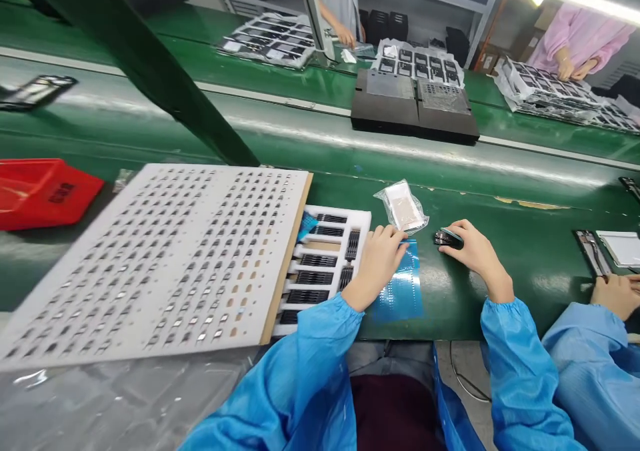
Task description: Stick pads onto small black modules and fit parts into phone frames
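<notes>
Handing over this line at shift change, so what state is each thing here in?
Left hand: open, resting at the top of a blue film sheet.
Right hand: fingers closed on a small black part.
Clear plastic bag: lying on the belt, pale item inside.
White foam sheet: most cut-outs filled, some near its lower right corner empty.
White tray: partly covered by the foam, black parts in its slots.

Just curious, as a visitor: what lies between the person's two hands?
The head view shows a blue sheet on the green belt between the left hand and right hand, with a small dark part at the right hand.
</notes>
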Motion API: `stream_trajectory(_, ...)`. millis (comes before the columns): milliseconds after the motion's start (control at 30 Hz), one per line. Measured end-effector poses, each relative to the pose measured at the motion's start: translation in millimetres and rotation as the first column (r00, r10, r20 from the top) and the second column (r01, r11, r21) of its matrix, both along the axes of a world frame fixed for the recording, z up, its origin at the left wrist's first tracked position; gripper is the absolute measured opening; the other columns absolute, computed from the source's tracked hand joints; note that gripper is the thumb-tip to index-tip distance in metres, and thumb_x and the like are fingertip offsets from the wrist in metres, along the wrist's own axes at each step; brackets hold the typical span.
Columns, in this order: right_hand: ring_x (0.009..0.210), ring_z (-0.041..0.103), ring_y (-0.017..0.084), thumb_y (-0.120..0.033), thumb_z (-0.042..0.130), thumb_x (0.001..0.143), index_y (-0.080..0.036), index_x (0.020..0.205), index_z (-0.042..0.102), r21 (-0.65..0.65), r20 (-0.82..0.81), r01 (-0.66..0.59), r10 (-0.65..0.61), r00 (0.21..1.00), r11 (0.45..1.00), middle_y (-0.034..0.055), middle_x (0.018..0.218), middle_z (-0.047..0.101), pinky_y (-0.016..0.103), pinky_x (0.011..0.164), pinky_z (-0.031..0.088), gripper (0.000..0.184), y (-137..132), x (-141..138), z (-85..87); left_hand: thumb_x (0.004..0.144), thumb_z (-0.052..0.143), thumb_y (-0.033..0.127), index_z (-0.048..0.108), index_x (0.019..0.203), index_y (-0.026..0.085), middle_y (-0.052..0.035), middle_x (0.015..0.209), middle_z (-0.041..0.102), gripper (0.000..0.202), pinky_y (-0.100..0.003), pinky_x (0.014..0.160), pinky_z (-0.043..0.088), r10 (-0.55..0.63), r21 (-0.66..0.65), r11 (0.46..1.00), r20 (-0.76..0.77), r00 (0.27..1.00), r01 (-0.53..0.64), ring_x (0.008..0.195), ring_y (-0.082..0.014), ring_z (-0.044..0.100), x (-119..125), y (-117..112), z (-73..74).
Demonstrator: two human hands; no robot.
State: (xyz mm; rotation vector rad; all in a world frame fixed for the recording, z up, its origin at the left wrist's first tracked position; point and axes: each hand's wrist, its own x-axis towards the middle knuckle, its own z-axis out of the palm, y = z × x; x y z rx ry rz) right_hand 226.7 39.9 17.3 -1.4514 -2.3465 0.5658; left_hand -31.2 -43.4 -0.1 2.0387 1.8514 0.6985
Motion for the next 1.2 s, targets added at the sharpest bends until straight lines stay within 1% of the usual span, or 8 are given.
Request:
stream_trajectory(100,0.102,0.072,0.028,-0.037,0.070,0.096,-0.027,0.107,0.082,0.071,0.052,-0.012,0.008,0.999,0.997,0.0074,0.116,0.076,0.035,0.070,0.048,0.018,-2,-6,-4.5,0.107,0.062,0.018,0.073,0.123,0.019,-0.0144,0.125,0.072,0.020,-0.050,0.098,0.052,0.040,0.042,0.998,-0.017,0.999,-0.039,0.118,-0.0345,0.064,2,-2,4.3)
stream_trajectory(367,0.089,0.075,0.027,-0.053,0.061,0.103,-0.025,0.103,0.078,0.268,-0.061,0.033,-0.018,0.998,0.963,0.0074,0.104,0.080,0.036,0.065,0.049,0.033,-18,-3,-8.7,0.109,0.059,0.023,0.074,0.129,0.021,-0.0138,0.143,0.070,0.025,-0.052,0.113,0.048,0.056,0.176,0.982,0.113,0.992,-0.075,0.137,-0.0342,0.060,7,-4,15.1)
stream_trajectory(500,0.081,0.074,0.023,-0.057,0.070,0.102,-0.026,0.104,0.077,0.303,-0.215,-0.024,0.093,0.972,0.953,0.0041,0.101,0.080,0.035,0.069,0.053,0.032,-39,-14,6.4,0.110,0.059,0.027,0.078,0.120,0.023,-0.0101,0.133,0.077,0.022,-0.049,0.116,0.047,0.018,0.197,0.978,0.271,0.962,-0.074,0.130,-0.0299,0.066,11,-11,21.1)
stream_trajectory(633,0.067,0.066,0.019,-0.049,0.071,0.105,-0.027,0.111,0.073,0.361,-0.248,-0.160,0.260,0.933,0.919,0.0025,0.098,0.077,0.035,0.064,0.052,0.023,-70,-43,29.8,0.110,0.057,0.034,0.077,0.127,0.023,-0.0130,0.141,0.074,0.029,-0.052,0.123,0.045,0.057,0.165,0.974,0.494,0.867,-0.157,0.137,-0.0314,0.063,11,-39,34.8)
stream_trajectory(833,0.089,0.078,0.023,-0.040,0.065,0.111,-0.028,0.126,0.070,0.519,-0.149,-0.282,0.410,0.900,0.807,0.0042,0.110,0.079,0.033,0.069,0.054,0.020,-97,-90,36.9,0.114,0.050,0.051,0.072,0.138,0.015,-0.0137,0.119,0.081,0.048,-0.034,0.079,0.065,0.070,-0.052,0.998,0.778,0.625,-0.047,0.095,-0.0229,0.079,-19,-80,46.8)
stream_trajectory(933,0.086,0.078,0.020,-0.038,0.059,0.114,-0.025,0.126,0.071,0.585,-0.051,-0.348,0.462,0.885,0.732,0.0041,0.110,0.080,0.032,0.062,0.050,0.021,-99,-107,28.9,0.107,0.065,0.054,0.076,0.131,0.013,-0.0146,0.116,0.082,0.049,-0.032,0.083,0.065,0.097,-0.107,0.994,0.827,0.553,-0.014,0.098,-0.0238,0.080,-37,-89,41.6)
stream_trajectory(1067,0.076,0.075,0.016,-0.040,0.052,0.117,-0.021,0.125,0.072,0.614,0.000,-0.402,0.510,0.860,0.679,0.0050,0.108,0.080,0.030,0.054,0.045,0.029,-101,-123,18.4,0.099,0.078,0.046,0.078,0.128,0.012,-0.0144,0.111,0.082,0.045,-0.033,0.087,0.064,0.146,-0.135,0.989,0.833,0.533,-0.059,0.099,-0.0241,0.080,-51,-97,32.9)
stream_trajectory(1200,0.072,0.071,0.013,-0.050,0.055,0.116,-0.022,0.133,0.071,0.572,-0.074,-0.350,0.471,0.879,0.742,0.0043,0.113,0.078,0.026,0.053,0.044,0.037,-98,-123,11.6,0.100,0.076,0.038,0.079,0.129,0.014,-0.0123,0.113,0.083,0.038,-0.031,0.083,0.063,0.161,-0.101,0.986,0.792,0.590,-0.132,0.094,-0.0213,0.079,-70,-102,38.8)
